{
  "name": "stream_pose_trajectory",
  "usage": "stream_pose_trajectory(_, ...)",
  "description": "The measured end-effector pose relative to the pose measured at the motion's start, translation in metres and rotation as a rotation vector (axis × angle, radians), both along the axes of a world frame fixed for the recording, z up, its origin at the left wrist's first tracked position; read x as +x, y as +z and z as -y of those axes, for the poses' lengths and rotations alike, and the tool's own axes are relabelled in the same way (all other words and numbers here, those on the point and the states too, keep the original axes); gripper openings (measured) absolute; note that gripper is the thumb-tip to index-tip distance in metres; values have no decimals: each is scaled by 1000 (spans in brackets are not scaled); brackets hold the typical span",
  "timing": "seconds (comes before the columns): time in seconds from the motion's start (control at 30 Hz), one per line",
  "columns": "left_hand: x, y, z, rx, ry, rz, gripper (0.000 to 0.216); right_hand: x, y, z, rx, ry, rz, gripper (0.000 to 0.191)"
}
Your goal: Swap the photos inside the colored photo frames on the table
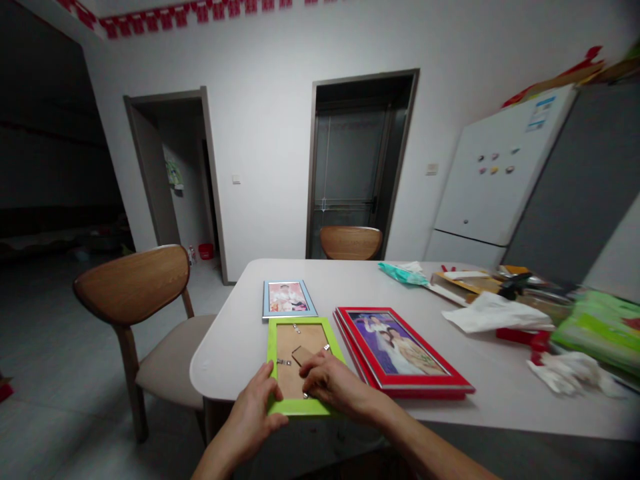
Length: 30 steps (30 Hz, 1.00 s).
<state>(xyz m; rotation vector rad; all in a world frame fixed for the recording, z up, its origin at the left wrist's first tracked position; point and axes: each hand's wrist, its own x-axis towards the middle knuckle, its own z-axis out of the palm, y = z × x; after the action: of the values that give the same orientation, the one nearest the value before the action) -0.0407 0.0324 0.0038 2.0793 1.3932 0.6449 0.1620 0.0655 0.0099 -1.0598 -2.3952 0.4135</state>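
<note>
A lime-green picture frame (pixel 278 406) lies face down at the table's near edge, its brown backing board (pixel 291 385) showing. Small metal clips sit around the board, and a stand flap outline is near its middle. My left hand (pixel 254 408) grips the frame's lower left corner, thumb at the near edge and fingers along the left side. Over the right part of the board, my right hand (pixel 327 381) has its fingers bent and pressed together near the lower right clip. What its fingertips pinch, if anything, is hidden.
Right of my hands lie stacked red picture frames (pixel 463 387), the top photo facing up. A light-blue picture frame (pixel 265 303) lies beyond the green one. Crumpled white paper (pixel 500 313), white gloves (pixel 570 375) and a green package (pixel 600 333) clutter the right side. A wooden chair (pixel 135 283) stands left.
</note>
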Motion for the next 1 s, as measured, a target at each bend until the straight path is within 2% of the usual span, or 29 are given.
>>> stream_pose_trajectory(0.2,2,6,0,-1,-2,-33,22,-9,2,-5,-14,-36,2,14)
stream_pose_trajectory(0.37,3,11,3,-20,8,-55,21,-25,5,-14,2,-196,12,20)
stream_pose_trajectory(0.6,2,9,1,-6,-10,-63,21,-53,6,-21,63,-325,160,23)
stream_pose_trajectory(0.9,5,8,3,-19,-28,-29,23,-52,-3,-26,51,-487,174,22)
stream_pose_trajectory(1.0,7,10,5,-17,-20,-37,24,-47,-5,-33,12,-481,156,23)
